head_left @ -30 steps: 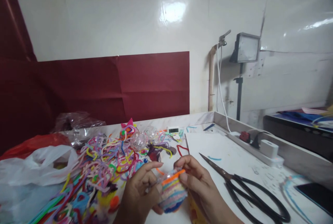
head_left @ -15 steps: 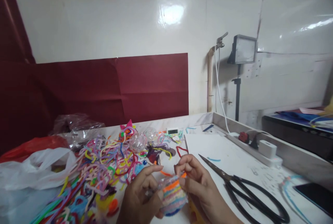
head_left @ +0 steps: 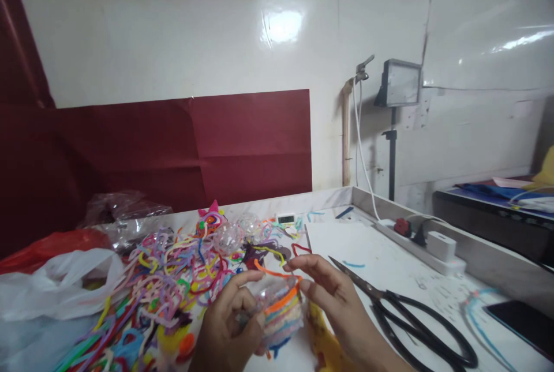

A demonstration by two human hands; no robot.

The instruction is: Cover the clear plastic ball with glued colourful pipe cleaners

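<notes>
Low in the middle of the view, my left hand [head_left: 229, 326] grips a clear ball wrapped in coloured pipe cleaners [head_left: 281, 308]. Its fingers curl round the ball's left side. My right hand [head_left: 333, 297] pinches an orange pipe cleaner [head_left: 270, 271] that runs from the ball's top up and to the left. The ball's upper part is bare clear plastic. A yellow piece [head_left: 322, 343] lies under my right wrist.
A heap of loose coloured pipe cleaners [head_left: 173, 280] covers the table to the left, with clear balls [head_left: 227, 236] and plastic bags [head_left: 52, 285] beside it. Large black scissors [head_left: 415, 320] lie to the right on white paper. A power strip [head_left: 428, 245] and lamp stand [head_left: 392, 147] line the far edge.
The ball has turned in my left hand. My right hand has pulled the orange pipe cleaner's free end up and left across the ball's top.
</notes>
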